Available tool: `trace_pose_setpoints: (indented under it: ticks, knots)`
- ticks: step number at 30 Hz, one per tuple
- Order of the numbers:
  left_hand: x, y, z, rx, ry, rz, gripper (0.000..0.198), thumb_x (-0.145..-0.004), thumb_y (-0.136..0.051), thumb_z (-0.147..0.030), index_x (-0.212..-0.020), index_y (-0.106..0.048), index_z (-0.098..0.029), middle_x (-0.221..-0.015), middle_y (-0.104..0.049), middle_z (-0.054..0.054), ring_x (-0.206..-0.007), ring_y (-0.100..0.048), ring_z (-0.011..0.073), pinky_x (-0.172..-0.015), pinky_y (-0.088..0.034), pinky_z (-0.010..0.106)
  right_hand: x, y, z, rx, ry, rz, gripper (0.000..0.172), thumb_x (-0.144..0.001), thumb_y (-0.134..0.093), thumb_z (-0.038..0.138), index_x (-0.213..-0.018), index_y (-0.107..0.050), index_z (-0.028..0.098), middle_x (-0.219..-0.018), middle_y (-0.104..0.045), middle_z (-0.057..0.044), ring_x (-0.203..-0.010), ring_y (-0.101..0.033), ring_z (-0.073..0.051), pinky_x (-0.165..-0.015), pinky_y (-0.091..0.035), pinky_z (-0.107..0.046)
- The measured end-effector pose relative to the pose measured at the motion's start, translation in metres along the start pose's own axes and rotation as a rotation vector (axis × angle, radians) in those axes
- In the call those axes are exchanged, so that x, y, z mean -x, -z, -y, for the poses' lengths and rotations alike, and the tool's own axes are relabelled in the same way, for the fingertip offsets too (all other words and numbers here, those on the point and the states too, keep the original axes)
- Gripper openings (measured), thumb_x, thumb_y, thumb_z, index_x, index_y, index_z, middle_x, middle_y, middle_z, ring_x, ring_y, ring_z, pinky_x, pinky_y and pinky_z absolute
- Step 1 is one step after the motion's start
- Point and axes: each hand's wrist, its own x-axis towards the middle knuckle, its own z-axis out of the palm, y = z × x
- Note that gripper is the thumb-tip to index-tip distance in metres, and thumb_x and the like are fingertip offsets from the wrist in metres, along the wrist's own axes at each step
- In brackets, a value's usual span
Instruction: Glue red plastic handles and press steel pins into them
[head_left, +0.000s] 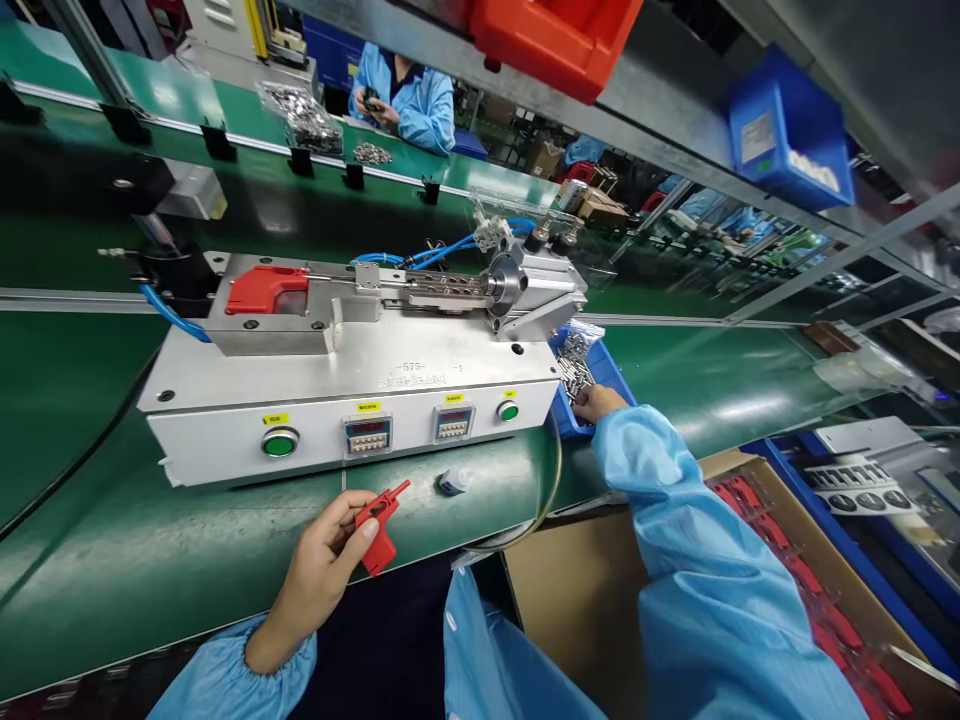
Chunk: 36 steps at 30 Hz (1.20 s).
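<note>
My left hand pinches a red pistol-shaped plastic part between thumb and fingers, just in front of the bench's near edge. Its thin barrel end points up and right. At the right, my right hand reaches into a blue bin of small shiny metal pins. Those fingers are curled together among the pins, their tips partly hidden. Between the hands stands a white metal bench fixture, with another red plastic part seated in its left-hand nest.
A small bottle lies before the fixture's green buttons. A cardboard box of red parts stands at the lower right. Overhead, a rail carries red and blue bins. Across the bench, a co-worker handles a small object.
</note>
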Motion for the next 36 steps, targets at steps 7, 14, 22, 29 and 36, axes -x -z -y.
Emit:
trace_pose_setpoints:
  ticks: [7, 14, 22, 29, 36]
  knots:
    - [-0.004, 0.000, 0.002, 0.066, -0.028, 0.068, 0.039, -0.096, -0.065, -0.058, -0.105, -0.071, -0.021, -0.082, -0.071, 0.002, -0.069, -0.064, 0.0191, -0.067, -0.054, 0.029, 0.018, 0.014, 0.000, -0.131, 0.122, -0.058, 0.043, -0.075, -0.081, 0.057, -0.061, -0.060, 0.022, -0.058, -0.064, -0.002, -0.058, -0.060, -0.017, -0.061, -0.050, -0.031]
    - [-0.011, -0.004, 0.006, 0.126, -0.058, 0.127, 0.036, -0.099, -0.064, -0.056, -0.106, -0.071, -0.021, -0.083, -0.069, 0.002, -0.072, -0.061, 0.0185, -0.069, -0.050, 0.028, 0.055, 0.067, 0.057, -0.489, 0.410, -0.166, 0.062, -0.069, -0.081, 0.082, -0.079, -0.070, 0.022, -0.075, -0.072, -0.006, -0.067, -0.067, -0.021, -0.064, -0.057, -0.036]
    - [-0.026, -0.011, 0.001, 0.130, -0.168, 0.075, 0.042, -0.097, -0.064, -0.057, -0.101, -0.070, -0.016, -0.076, -0.062, 0.001, -0.068, -0.052, 0.0143, -0.064, -0.040, 0.025, 0.048, 0.085, 0.234, -0.435, 0.918, -0.103, 0.046, -0.087, -0.071, 0.069, -0.083, -0.073, 0.022, -0.079, -0.075, -0.007, -0.070, -0.068, -0.022, -0.068, -0.059, -0.036]
    - [-0.023, -0.009, -0.002, 0.103, -0.211, 0.031, 0.036, -0.097, -0.063, -0.051, -0.098, -0.069, -0.016, -0.073, -0.059, 0.000, -0.066, -0.048, 0.0136, -0.062, -0.037, 0.025, -0.026, 0.055, 0.352, -0.120, 1.095, -0.055, 0.024, -0.088, -0.068, 0.040, -0.078, -0.080, 0.022, -0.078, -0.076, -0.005, -0.069, -0.066, -0.019, -0.071, -0.054, -0.032]
    - [-0.025, -0.007, -0.005, 0.140, -0.178, 0.088, 0.033, -0.095, -0.065, -0.048, -0.099, -0.068, -0.016, -0.073, -0.060, -0.001, -0.064, -0.048, 0.0128, -0.061, -0.036, 0.025, -0.040, 0.063, 0.372, 0.068, 1.092, 0.246, 0.016, -0.079, -0.075, 0.036, -0.071, -0.076, 0.022, -0.072, -0.074, -0.001, -0.065, -0.063, -0.016, -0.068, -0.050, -0.029]
